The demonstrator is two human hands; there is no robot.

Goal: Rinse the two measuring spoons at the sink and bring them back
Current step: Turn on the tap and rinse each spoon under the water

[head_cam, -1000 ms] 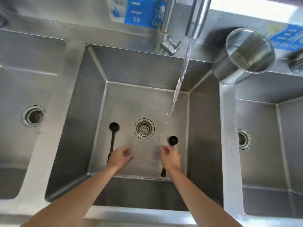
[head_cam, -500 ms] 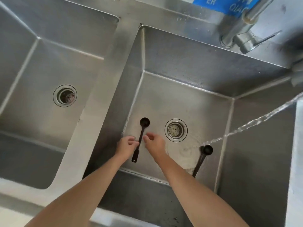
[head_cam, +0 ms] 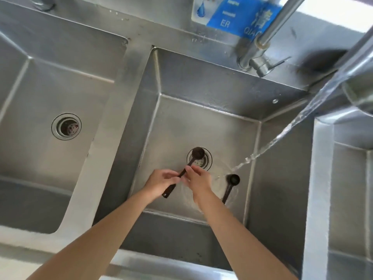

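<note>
Both hands are down in the middle steel sink basin (head_cam: pixel 212 93). A black measuring spoon (head_cam: pixel 196 153) is lifted above the drain, bowl pointing away. My left hand (head_cam: pixel 161 183) grips its handle near the middle, and my right hand (head_cam: pixel 198 179) pinches the same handle just beside it. The second black measuring spoon (head_cam: pixel 232 182) lies flat on the basin floor to the right of my right hand, bowl up. A stream of water (head_cam: pixel 282 136) falls from the upper right and lands close to that lying spoon's bowl.
The round drain (head_cam: pixel 207 158) sits under the held spoon. A second basin with its own drain (head_cam: pixel 66 126) lies to the left, a third basin (head_cam: pixel 351 178) to the right. The tap body (head_cam: pixel 260 63) and a blue sign (head_cam: pixel 238 15) are at the back.
The left spoon has gone from lying on the basin floor to being lifted by both hands, its bowl now over the drain. The other spoon has stayed where it was.
</note>
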